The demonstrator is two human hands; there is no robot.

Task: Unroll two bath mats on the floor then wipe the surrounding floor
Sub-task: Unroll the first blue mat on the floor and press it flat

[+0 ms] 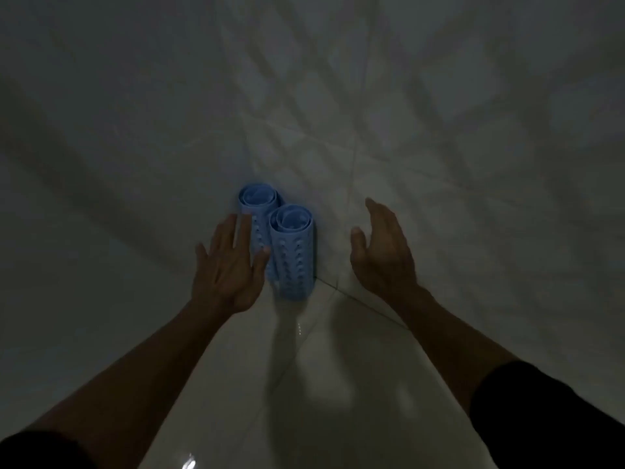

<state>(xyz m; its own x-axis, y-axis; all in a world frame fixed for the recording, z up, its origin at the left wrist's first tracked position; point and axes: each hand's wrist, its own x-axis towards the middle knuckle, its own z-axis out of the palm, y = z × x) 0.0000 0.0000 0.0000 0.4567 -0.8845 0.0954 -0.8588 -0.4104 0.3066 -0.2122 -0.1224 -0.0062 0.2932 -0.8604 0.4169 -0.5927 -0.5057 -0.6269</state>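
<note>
You are reaching both hands to the two blue rolled mats [291, 245] standing on end together in the corner of the floor [338, 384], your left hand [230, 269] with flat fingers touching the farther roll, your right hand [382, 252] released beside them, probably to take one.

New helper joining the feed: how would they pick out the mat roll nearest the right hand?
Find the corner where the tiled floor meets the walls. Two blue rolls stand there; it is the nearer roll, beside the farther roll, closest to the right hand.
</note>
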